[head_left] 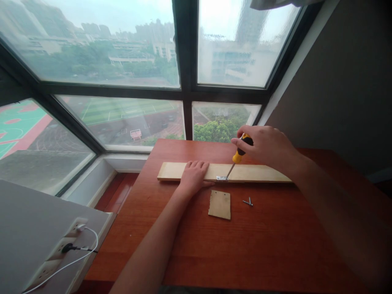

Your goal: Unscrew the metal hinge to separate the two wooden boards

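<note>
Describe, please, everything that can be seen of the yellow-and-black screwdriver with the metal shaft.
The yellow-and-black screwdriver has a thick, plastic-looking handle and a slim, straight metal shaft. The right hand grips the handle and hides part of it. It slants, handle up and rightward, its tip appearing to meet the small silver metal plate on the long pale wooden board. The tip's shape is too small to tell.

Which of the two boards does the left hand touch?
The long, pale wooden board, beneath the left hand; the small brown rectangular board lies apart, untouched.
</note>
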A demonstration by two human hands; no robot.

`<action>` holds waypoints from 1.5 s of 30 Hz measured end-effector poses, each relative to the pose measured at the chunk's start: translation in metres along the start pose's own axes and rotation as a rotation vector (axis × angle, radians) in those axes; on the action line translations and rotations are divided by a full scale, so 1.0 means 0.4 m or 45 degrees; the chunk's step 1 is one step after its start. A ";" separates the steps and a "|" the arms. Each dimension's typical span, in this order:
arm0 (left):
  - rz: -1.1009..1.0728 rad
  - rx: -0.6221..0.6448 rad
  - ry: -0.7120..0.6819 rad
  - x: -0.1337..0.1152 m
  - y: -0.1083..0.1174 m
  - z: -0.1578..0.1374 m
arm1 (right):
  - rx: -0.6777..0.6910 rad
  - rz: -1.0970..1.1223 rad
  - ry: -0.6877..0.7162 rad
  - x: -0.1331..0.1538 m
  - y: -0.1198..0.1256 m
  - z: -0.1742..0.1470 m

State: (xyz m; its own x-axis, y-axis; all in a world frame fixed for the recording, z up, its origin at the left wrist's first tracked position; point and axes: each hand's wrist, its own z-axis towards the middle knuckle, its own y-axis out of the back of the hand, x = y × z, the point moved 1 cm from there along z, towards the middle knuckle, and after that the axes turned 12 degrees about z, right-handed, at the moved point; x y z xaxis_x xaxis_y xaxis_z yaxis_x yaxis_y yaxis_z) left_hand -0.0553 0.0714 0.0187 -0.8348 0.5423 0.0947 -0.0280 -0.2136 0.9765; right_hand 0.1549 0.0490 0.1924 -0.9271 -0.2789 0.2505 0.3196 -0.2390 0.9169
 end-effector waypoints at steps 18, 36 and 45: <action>0.014 0.018 0.001 0.000 -0.001 0.001 | 0.131 0.237 0.078 -0.011 0.006 0.008; 0.009 0.009 -0.002 0.003 -0.007 0.001 | 0.203 0.280 0.146 -0.022 0.011 0.009; 0.008 0.006 -0.002 0.004 -0.007 0.000 | 0.037 -0.221 -0.076 -0.002 0.008 0.008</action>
State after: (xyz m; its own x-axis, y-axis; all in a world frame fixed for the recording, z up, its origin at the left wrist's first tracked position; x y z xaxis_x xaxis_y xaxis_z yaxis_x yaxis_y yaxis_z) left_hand -0.0564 0.0729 0.0161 -0.8341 0.5423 0.1013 -0.0199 -0.2132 0.9768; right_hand 0.1559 0.0513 0.1960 -0.9781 -0.1797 0.1048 0.1487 -0.2518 0.9563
